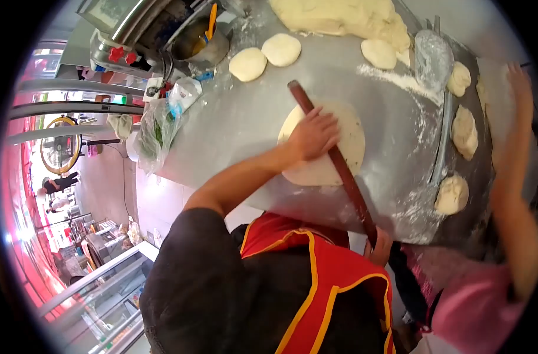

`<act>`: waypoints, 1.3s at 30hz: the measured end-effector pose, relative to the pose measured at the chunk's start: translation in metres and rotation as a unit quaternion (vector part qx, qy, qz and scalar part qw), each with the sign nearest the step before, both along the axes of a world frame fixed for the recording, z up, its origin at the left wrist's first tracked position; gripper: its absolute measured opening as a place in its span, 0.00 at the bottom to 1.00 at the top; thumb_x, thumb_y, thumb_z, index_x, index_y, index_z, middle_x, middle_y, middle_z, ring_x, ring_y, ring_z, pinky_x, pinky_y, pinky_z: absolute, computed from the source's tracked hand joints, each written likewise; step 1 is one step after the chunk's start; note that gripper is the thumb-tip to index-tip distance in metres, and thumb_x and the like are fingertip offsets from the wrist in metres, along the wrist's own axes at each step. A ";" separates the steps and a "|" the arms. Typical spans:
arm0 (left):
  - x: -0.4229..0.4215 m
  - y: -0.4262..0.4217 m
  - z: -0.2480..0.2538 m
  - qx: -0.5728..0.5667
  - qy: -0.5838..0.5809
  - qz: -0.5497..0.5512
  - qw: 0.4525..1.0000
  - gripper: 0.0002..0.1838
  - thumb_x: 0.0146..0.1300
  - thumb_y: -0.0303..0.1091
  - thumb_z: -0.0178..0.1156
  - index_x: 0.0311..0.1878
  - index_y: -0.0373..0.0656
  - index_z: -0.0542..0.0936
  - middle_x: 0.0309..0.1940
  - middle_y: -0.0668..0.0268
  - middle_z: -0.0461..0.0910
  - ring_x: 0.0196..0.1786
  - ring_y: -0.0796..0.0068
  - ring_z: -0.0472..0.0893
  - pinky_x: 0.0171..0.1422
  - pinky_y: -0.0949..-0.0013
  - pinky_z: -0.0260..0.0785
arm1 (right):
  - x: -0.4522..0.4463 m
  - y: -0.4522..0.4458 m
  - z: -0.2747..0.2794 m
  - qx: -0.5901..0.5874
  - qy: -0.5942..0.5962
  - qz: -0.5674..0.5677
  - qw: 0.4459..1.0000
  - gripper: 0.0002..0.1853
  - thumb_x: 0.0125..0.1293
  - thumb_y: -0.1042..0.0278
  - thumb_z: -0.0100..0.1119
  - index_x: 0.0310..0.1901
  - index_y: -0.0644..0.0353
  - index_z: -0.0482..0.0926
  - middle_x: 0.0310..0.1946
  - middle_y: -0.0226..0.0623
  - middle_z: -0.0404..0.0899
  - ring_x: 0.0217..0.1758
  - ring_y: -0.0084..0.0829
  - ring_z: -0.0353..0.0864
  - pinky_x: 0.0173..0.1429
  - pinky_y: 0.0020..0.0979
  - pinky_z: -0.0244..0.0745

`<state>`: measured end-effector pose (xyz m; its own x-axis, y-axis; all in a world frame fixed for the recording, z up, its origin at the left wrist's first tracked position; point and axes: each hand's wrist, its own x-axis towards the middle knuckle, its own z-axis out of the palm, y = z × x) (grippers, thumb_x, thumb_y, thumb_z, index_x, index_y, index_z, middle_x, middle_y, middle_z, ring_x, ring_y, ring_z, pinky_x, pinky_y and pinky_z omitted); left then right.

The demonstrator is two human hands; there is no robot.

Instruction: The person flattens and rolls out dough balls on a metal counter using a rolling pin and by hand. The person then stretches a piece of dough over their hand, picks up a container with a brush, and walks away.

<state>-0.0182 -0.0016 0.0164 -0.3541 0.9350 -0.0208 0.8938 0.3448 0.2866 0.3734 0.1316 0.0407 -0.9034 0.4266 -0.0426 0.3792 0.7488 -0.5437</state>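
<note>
My left hand [316,134] is closed over the middle of a dark red rolling pin [348,174]. The pin lies slantwise across a flat round sheet of dough [352,133] with small green flecks, on the metal table [216,133]. Close to my body, my right hand [379,248] is wrapped round the pin's lower end. Beyond the sheet are two round dough pieces, one [247,64] on the left and another [281,49] beside it. A large mass of dough [339,16] rests at the far edge.
A floured scoop [434,62] and several dough pieces, one a ball [451,195], are on the right. A co-worker's arm [513,171] reaches along that side. At the left are a pot [213,50] with an orange-handled utensil and a plastic bag [157,133] with greens.
</note>
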 end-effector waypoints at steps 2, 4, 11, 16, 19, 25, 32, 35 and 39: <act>-0.010 0.025 0.008 0.127 -0.017 0.008 0.992 0.29 0.70 0.47 0.54 0.70 0.44 0.67 0.72 0.57 0.63 0.76 0.60 0.59 0.80 0.50 0.46 | -0.004 -0.017 0.005 0.010 -0.011 -0.031 0.999 0.27 0.61 0.78 0.61 0.63 0.62 0.69 0.56 0.54 0.72 0.59 0.57 0.69 0.63 0.49 0.65; -0.009 0.033 0.019 0.075 0.025 -0.002 0.997 0.28 0.71 0.48 0.52 0.69 0.43 0.68 0.73 0.57 0.61 0.77 0.61 0.57 0.81 0.51 0.44 | -0.007 -0.029 0.010 0.001 -0.007 -0.038 0.999 0.26 0.61 0.78 0.60 0.62 0.63 0.69 0.56 0.55 0.71 0.59 0.57 0.69 0.63 0.49 0.65; 0.013 -0.114 0.004 0.105 -0.011 0.128 0.986 0.33 0.70 0.45 0.55 0.73 0.40 0.62 0.73 0.54 0.62 0.75 0.56 0.59 0.78 0.53 0.49 | -0.014 -0.074 0.002 -0.078 -0.143 -0.142 0.976 0.15 0.61 0.63 0.67 0.46 0.57 0.75 0.36 0.50 0.82 0.40 0.56 0.81 0.43 0.49 0.74; 0.028 -0.121 0.015 0.169 -0.291 0.398 0.853 0.31 0.59 0.39 0.63 0.63 0.34 0.70 0.56 0.49 0.77 0.57 0.51 0.78 0.60 0.55 0.70 | -0.029 -0.031 0.022 -0.036 -0.105 -0.224 0.968 0.15 0.62 0.62 0.67 0.47 0.57 0.77 0.36 0.51 0.83 0.40 0.56 0.82 0.44 0.48 0.76; 0.025 -0.105 0.019 0.146 -0.352 0.445 0.810 0.24 0.57 0.40 0.64 0.52 0.34 0.77 0.46 0.52 0.81 0.48 0.54 0.81 0.52 0.56 0.73 | -0.050 0.013 0.026 0.038 -0.126 -0.238 0.962 0.16 0.63 0.60 0.66 0.47 0.60 0.77 0.35 0.55 0.82 0.39 0.57 0.82 0.43 0.48 0.75; 0.011 -0.081 0.038 0.006 -0.205 0.363 0.909 0.15 0.58 0.41 0.65 0.32 0.35 0.80 0.37 0.53 0.81 0.39 0.59 0.82 0.44 0.59 0.73 | -0.090 0.056 0.006 0.207 0.006 -0.148 0.967 0.21 0.63 0.62 0.66 0.54 0.63 0.75 0.49 0.51 0.80 0.54 0.52 0.77 0.58 0.46 0.70; 0.037 -0.080 -0.021 0.304 -0.617 0.451 0.569 0.15 0.69 0.38 0.58 0.46 0.33 0.79 0.37 0.60 0.83 0.36 0.71 0.80 0.41 0.68 0.73 | -0.226 0.031 -0.029 -0.185 0.102 -0.145 0.967 0.26 0.60 0.66 0.66 0.59 0.65 0.74 0.49 0.49 0.81 0.50 0.41 0.81 0.54 0.39 0.74; 0.066 -0.089 0.001 0.281 -0.719 0.447 0.453 0.18 0.71 0.38 0.56 0.54 0.31 0.76 0.44 0.59 0.82 0.42 0.69 0.81 0.46 0.67 0.74 | -0.274 0.028 -0.037 -0.197 0.003 -0.234 0.952 0.25 0.56 0.62 0.69 0.54 0.65 0.77 0.43 0.46 0.84 0.43 0.37 0.83 0.48 0.35 0.76; 0.084 -0.085 0.032 0.217 -0.770 0.399 0.449 0.22 0.73 0.36 0.53 0.62 0.30 0.72 0.54 0.55 0.79 0.54 0.65 0.80 0.56 0.65 0.75 | -0.296 0.038 -0.020 -0.226 -0.115 -0.110 0.961 0.17 0.55 0.65 0.68 0.43 0.67 0.80 0.35 0.46 0.83 0.39 0.37 0.83 0.44 0.36 0.75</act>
<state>0.0663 -0.0865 0.0479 -0.4582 0.5574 -0.6924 -0.8368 -0.0078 0.5474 0.0769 0.1694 0.0205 -0.7374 0.4981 -0.4562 0.6510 0.3438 -0.6768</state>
